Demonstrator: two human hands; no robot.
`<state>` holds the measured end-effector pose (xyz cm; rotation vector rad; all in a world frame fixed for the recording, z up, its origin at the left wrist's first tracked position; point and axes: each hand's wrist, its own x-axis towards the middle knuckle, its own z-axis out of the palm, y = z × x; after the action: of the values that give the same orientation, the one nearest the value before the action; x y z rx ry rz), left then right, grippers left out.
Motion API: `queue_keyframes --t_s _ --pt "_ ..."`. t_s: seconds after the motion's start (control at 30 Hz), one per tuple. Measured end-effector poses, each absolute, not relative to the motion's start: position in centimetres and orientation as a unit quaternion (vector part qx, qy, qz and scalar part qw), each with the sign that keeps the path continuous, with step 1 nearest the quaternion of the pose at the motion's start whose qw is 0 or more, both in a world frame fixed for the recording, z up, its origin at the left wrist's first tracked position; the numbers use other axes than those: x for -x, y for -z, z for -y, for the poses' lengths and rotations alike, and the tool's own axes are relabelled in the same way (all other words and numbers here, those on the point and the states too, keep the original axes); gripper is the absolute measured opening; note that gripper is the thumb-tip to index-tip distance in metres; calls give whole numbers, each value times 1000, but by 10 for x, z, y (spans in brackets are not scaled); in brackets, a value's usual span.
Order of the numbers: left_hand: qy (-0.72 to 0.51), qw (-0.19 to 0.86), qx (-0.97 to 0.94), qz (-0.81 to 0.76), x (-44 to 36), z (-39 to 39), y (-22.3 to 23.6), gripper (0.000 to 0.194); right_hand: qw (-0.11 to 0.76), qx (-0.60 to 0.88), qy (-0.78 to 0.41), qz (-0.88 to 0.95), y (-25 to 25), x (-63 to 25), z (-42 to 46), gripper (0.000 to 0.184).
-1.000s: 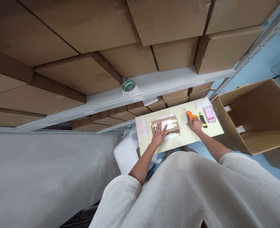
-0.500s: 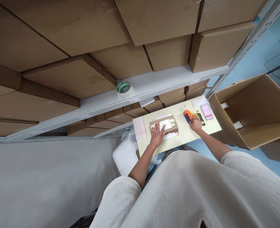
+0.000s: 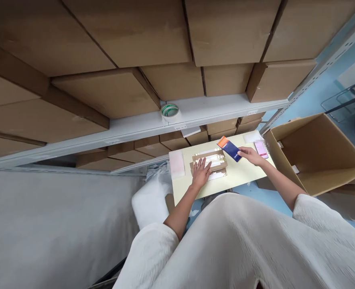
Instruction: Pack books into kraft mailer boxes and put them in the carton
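The orange-and-blue item [image 3: 231, 150] is now brought nearer the taped cardboard package [image 3: 218, 159]; its blue end is gripped by the right hand [image 3: 251, 155], its long axis slanted forward and leftward. The package, further left, is touched by the nearer, open left hand [image 3: 200, 174].

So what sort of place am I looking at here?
Probably a stockroom or packing area: a shelving rack lined with cardboard boxes, a roll of tape on its shelf, and a large open carton beside the small table.
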<state>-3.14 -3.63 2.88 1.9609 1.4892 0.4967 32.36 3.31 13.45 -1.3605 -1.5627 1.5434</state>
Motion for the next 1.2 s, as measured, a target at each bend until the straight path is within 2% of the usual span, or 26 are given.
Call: queue_keyframes --t_s 0.2,0.37,0.57,0.83,0.97,1.2 --pt "-232 319 -731 -557 29 35 -24 50 241 398 -705 536 -150 -258 -64 58" --pt "-253 324 -726 -551 28 35 -23 54 164 417 -751 485 -139 -240 -75 58" --pt "-242 311 -739 -546 28 35 -22 56 157 462 -726 484 -128 -248 -77 49" --pt "-183 280 -757 -561 28 34 -29 55 131 494 -608 607 -127 -235 -75 36" --pt "-274 343 -681 -586 32 29 -33 43 116 512 -540 658 -132 -233 -69 44" --pt "-508 467 -365 -625 31 11 -38 17 84 506 -533 673 -135 -235 -63 64"
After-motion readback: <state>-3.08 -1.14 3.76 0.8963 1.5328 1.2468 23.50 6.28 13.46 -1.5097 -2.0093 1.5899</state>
